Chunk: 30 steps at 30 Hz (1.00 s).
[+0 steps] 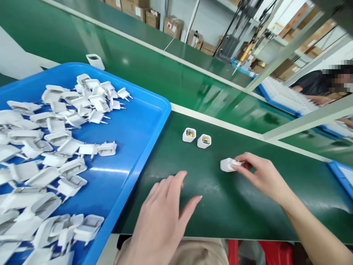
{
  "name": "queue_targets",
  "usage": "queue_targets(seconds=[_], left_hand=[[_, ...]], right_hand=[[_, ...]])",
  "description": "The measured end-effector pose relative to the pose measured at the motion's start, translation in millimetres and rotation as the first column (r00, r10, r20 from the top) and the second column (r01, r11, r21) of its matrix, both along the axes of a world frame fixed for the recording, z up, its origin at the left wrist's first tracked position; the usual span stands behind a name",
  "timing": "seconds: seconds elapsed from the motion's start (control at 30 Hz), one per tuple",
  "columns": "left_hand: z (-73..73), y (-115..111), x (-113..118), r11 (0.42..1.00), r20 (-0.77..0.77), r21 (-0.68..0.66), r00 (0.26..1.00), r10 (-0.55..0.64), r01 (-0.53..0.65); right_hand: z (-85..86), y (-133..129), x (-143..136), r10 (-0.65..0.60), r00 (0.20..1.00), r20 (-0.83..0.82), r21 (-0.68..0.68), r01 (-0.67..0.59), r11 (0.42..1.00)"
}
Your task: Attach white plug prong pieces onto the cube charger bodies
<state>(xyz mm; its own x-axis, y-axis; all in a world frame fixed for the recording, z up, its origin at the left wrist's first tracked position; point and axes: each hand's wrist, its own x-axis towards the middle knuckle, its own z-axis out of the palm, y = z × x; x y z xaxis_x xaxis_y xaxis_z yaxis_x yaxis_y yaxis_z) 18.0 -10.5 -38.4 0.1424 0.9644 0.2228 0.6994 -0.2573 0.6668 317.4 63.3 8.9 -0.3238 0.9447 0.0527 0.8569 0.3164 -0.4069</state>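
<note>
My right hand (pixel 257 175) pinches a white plug adapter (pixel 226 165) by its pronged end, just over the green bench (pixel 209 206). Its other end points left. My left hand (pixel 165 209) is apart from everything, thumb and fingers spread above the bench between the tray and the adapter. Two white charger housings stand upright farther back: the left housing (pixel 189 135) and the right housing (pixel 204 141). Both have open tops with yellow and dark parts inside. On the left, a blue tray (pixel 146 136) holds many loose white plug caps (pixel 73 167) with two pins each.
Behind the tray stands one more white housing (pixel 95 61). A pale rail (pixel 220 119) edges the bench at the back. To the right, a slanted metal post (pixel 311 119) and another blue tray (pixel 342 180) appear. A person (pixel 317 86) sits beyond, near white parts.
</note>
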Motion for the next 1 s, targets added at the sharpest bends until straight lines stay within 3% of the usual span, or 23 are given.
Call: queue_targets(seconds=[0.1, 0.17, 0.27, 0.33, 0.4, 0.5, 0.57, 0.63, 0.77, 0.87, 0.93, 1.0], left_hand=[[-2.6, -6.7, -9.6, 1.0, 0.04, 0.001, 0.999, -0.012, 0.012], [-6.0, -6.3, -12.2, 0.999, 0.054, 0.032, 0.998, -0.02, 0.019], [-13.3, -3.8, -13.0, 0.993, 0.049, 0.117, 0.998, -0.031, 0.025], [-18.1, -3.8, -12.8, 0.99, 0.028, 0.142, 0.999, -0.032, 0.027], [-20.8, -5.3, -12.4, 0.989, -0.001, 0.145, 1.0, -0.029, 0.029], [-18.9, -8.4, -13.1, 0.988, -0.041, 0.146, 0.998, -0.041, 0.046], [-15.3, -10.5, -14.3, 0.99, -0.056, 0.13, 0.997, -0.055, 0.062], [-12.2, -12.5, -15.0, 0.994, -0.057, 0.097, 0.997, -0.052, 0.057], [-10.5, -13.2, -10.1, 1.0, -0.033, 0.005, 0.999, 0.007, -0.007], [-8.3, -8.1, -3.1, 0.997, -0.069, -0.076, 0.998, 0.005, -0.011], [-5.6, -3.9, -0.6, 0.989, -0.109, -0.145, 0.993, -0.044, 0.028], [-4.3, -1.3, -1.4, 0.974, -0.111, -0.215, 0.989, -0.094, 0.069]], right_hand=[[-7.1, -1.3, 75.3, -0.307, 0.951, 0.044, 0.063, 0.305, 0.95], [-8.2, -0.6, 115.5, -0.419, 0.903, 0.099, 0.132, 0.405, 0.905], [-2.9, 0.9, 134.1, -0.553, 0.822, 0.137, 0.43, 0.453, 0.781], [2.4, 3.5, 112.4, -0.569, 0.821, 0.055, 0.537, 0.456, 0.71], [5.7, 11.3, 68.5, -0.443, 0.896, -0.021, 0.481, 0.398, 0.782], [3.1, 36.0, -10.0, -0.099, 0.995, 0.003, 0.301, 0.093, 0.949], [-3.6, 54.0, -52.1, 0.072, 0.995, 0.07, 0.17, -0.083, 0.982], [-12.2, 62.3, -79.7, 0.174, 0.977, 0.121, 0.086, -0.185, 0.979], [-19.7, 37.1, -101.6, 0.282, 0.958, 0.044, -0.065, -0.279, 0.958], [-5.4, 13.0, -104.5, 0.33, 0.94, -0.089, -0.256, -0.342, 0.904], [7.8, 15.2, -107.2, 0.347, 0.931, -0.109, -0.222, -0.363, 0.905], [16.6, 34.9, -113.4, 0.309, 0.947, -0.091, -0.043, -0.314, 0.948]])
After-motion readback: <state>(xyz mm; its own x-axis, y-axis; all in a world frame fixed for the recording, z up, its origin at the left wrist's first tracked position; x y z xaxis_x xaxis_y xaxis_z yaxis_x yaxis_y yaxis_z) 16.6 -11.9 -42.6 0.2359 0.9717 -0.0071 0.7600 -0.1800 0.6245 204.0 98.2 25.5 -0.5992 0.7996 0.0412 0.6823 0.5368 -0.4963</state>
